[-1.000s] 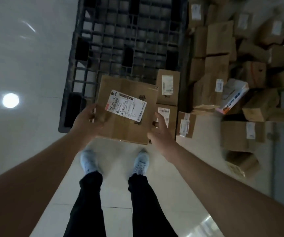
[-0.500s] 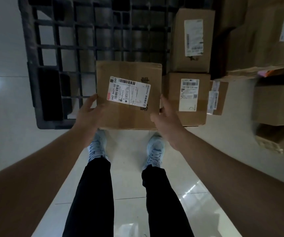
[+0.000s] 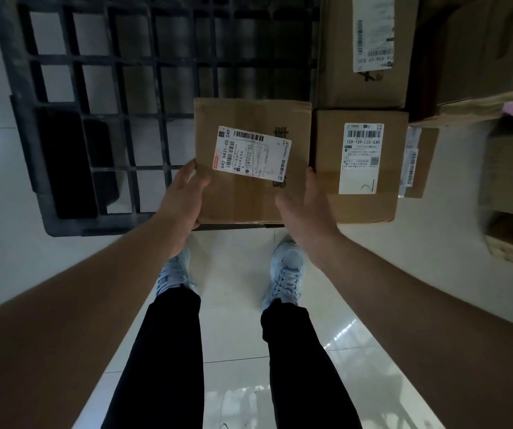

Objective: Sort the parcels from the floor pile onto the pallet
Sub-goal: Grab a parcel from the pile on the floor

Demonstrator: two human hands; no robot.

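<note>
Cardboard parcel (image 3: 252, 162): lowered since a second ago, between both hands, now probably resting on the pallet's (image 3: 100, 97) near edge.
Left hand (image 3: 184, 196): grips its left side.
Right hand (image 3: 306, 201): fingers against its right side.
Beyond right hand: neighbouring parcel (image 3: 360, 165), touching.

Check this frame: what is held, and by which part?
A cardboard parcel with a white shipping label, held between both hands at its near side edges: the left hand on its left edge, the right hand on its right edge.
</note>
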